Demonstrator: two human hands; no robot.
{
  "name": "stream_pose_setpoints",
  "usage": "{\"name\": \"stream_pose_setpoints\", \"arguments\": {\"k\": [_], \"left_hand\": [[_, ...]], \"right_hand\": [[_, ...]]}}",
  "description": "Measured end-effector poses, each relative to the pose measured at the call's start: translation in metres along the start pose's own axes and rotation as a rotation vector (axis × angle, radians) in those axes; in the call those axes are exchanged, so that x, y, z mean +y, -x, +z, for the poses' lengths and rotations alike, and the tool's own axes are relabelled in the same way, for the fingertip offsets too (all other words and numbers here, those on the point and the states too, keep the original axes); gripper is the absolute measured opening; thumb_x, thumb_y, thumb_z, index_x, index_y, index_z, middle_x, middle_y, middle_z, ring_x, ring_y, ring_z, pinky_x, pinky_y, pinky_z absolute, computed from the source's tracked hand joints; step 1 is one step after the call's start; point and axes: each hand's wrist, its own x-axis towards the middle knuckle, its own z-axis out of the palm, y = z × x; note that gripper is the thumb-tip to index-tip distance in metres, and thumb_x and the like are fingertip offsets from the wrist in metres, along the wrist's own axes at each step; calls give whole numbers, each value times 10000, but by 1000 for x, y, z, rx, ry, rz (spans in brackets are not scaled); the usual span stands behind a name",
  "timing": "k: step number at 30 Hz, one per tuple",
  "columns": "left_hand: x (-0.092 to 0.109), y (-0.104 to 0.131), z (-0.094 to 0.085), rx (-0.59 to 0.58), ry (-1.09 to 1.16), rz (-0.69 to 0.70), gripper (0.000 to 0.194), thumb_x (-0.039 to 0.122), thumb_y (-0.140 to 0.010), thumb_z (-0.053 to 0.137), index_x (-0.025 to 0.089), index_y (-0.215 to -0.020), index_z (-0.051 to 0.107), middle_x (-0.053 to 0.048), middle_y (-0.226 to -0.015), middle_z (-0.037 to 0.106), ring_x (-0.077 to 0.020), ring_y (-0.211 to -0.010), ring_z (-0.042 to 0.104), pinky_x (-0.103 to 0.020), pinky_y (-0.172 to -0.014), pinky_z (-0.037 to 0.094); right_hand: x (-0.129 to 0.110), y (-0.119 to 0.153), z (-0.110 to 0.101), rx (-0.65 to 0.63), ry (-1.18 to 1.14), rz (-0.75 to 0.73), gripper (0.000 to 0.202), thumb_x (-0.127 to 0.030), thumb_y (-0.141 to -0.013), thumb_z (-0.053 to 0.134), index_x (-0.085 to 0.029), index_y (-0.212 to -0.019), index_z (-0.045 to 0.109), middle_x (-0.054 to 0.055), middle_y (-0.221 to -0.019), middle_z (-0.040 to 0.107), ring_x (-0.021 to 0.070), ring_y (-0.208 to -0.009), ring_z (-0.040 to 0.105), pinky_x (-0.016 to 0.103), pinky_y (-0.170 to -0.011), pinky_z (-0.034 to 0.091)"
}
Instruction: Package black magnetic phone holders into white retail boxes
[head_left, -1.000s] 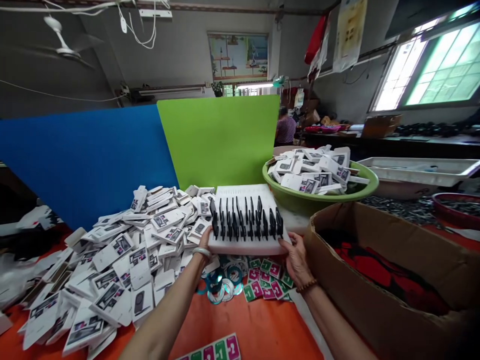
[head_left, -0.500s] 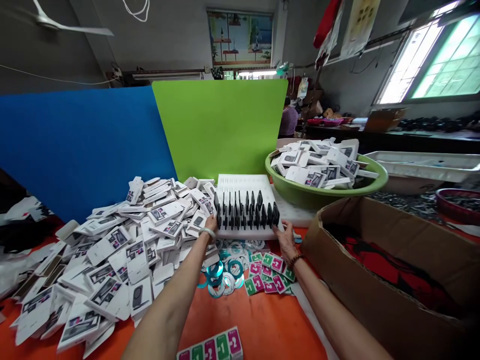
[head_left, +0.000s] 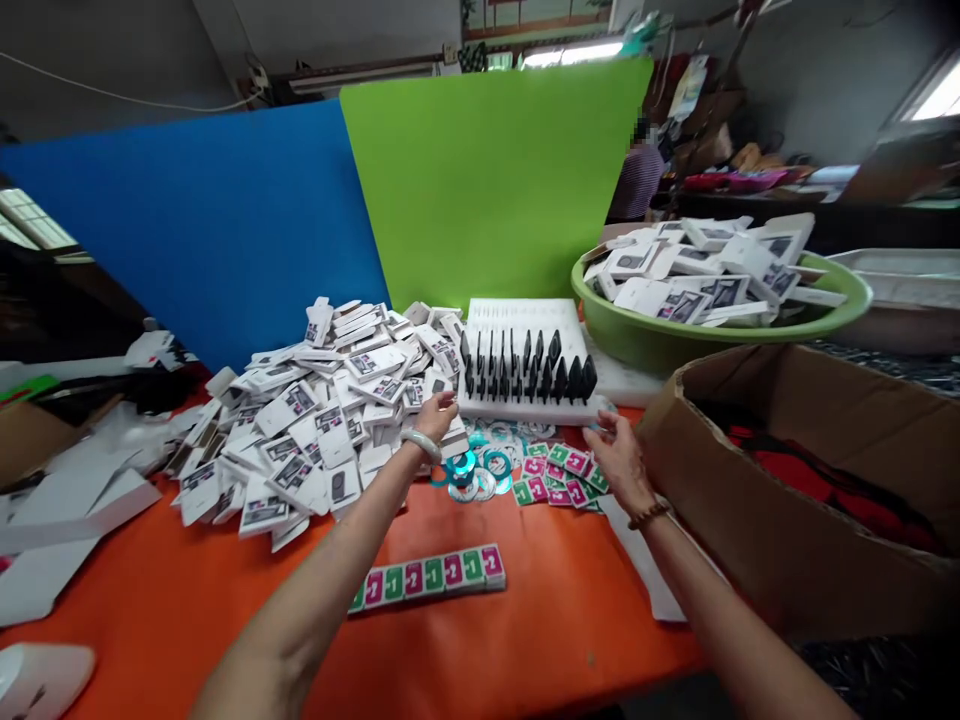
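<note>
A white foam tray [head_left: 525,314] holds rows of upright black pieces [head_left: 555,380]. My left hand [head_left: 436,414], with a pale bangle at the wrist, is by its front left corner, over the heap of white boxes [head_left: 330,425]; its fingers are partly bent and nothing shows in them. Near the front right corner, my right hand [head_left: 618,455] has its fingers apart and holds nothing. Between the hands lie teal and white rings [head_left: 480,465] and loose green and pink cards [head_left: 559,480]. A strip of similar numbered cards [head_left: 433,576] lies nearer to me.
At the right stand a green basin [head_left: 622,335] heaped with white boxes and an open cardboard box [head_left: 720,500] with red and black contents. Blue [head_left: 202,210] and green [head_left: 495,180] panels stand behind. A person [head_left: 640,180] is in the background.
The view has tilted down and turned left. Both hands have come off the tray's front corners and moved slightly towards me, with the fingers loosened.
</note>
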Motion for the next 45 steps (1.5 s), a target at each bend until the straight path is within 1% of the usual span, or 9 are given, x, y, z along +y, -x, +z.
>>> {"name": "stream_pose_setpoints", "arguments": {"k": [4, 8, 12, 17, 21, 28, 34, 41, 45], "left_hand": [[-20, 58, -39, -160, -340, -35, 282, 273, -748, 602, 129, -991, 610, -67, -948, 636, -183, -875, 581, -312, -794, 462], [-49, 118, -67, -300, -635, -107, 381, 363, -691, 615, 130, -993, 613, -81, -967, 636, -208, -856, 584, -326, -758, 465], [-72, 150, -74, -406, -870, -159, 392, 357, -645, 653, 140, -970, 625, -92, -972, 632, -216, -847, 591, -301, -715, 468], [-83, 158, -68, -393, -1112, -118, 449, 347, -550, 725, 174, -949, 616, -92, -1011, 594, -249, -917, 567, -321, -766, 450], [-88, 165, -59, -340, -1228, -61, 448, 285, -524, 731, 162, -928, 581, -104, -997, 585, -271, -929, 558, -336, -763, 439], [-88, 196, -52, -279, -1282, 87, 243, 181, -741, 545, 156, -975, 484, -85, -945, 605, -226, -885, 570, -312, -752, 413], [-91, 217, -42, -239, -1292, 203, 395, 18, -780, 386, 178, -1137, 443, -74, -962, 598, -211, -917, 554, -326, -795, 396], [-97, 229, -39, -279, -1314, 227, 206, 189, -835, 473, 189, -1033, 526, -73, -993, 567, -208, -898, 537, -323, -783, 423], [-95, 225, -41, -312, -1352, 220, 170, 224, -866, 448, 180, -1002, 540, -75, -982, 579, -209, -898, 542, -327, -786, 429]], "right_hand": [[-6, 64, -3, -172, 106, -195, 371, -416, -745, 544, -184, -1034, 539, 100, -1065, 569, 233, -963, 549, 405, -855, 446], [-10, 122, 12, -583, 105, -193, 252, -385, -816, 476, -192, -952, 563, 74, -942, 618, 199, -867, 585, 343, -771, 485], [-9, 150, 37, -828, 190, -250, 258, -319, -837, 449, -183, -1021, 566, 89, -1024, 610, 199, -912, 583, 331, -777, 483], [-11, 153, 60, -1018, 506, -497, 329, -225, -793, 498, -154, -1113, 531, 114, -1103, 567, 221, -1013, 528, 356, -874, 415], [-18, 154, 65, -1082, 624, -560, 286, -203, -722, 564, -161, -1005, 584, 107, -1011, 584, 253, -940, 530, 375, -789, 405], [-21, 169, 62, -1021, 629, -668, 204, -84, -720, 452, -155, -889, 541, 65, -901, 573, 190, -801, 499, 315, -725, 369], [-13, 175, 49, -982, 607, -746, 536, -10, -696, 391, -133, -1217, 407, 119, -1121, 531, 224, -979, 481, 365, -836, 364], [-10, 179, 39, -1071, 669, -810, 319, -263, -850, 475, -185, -1159, 480, 110, -1117, 528, 236, -971, 485, 376, -834, 377], [-19, 177, 41, -1107, 691, -828, 216, -237, -889, 421, -200, -1068, 535, 93, -1032, 562, 211, -940, 501, 335, -801, 375]]}}
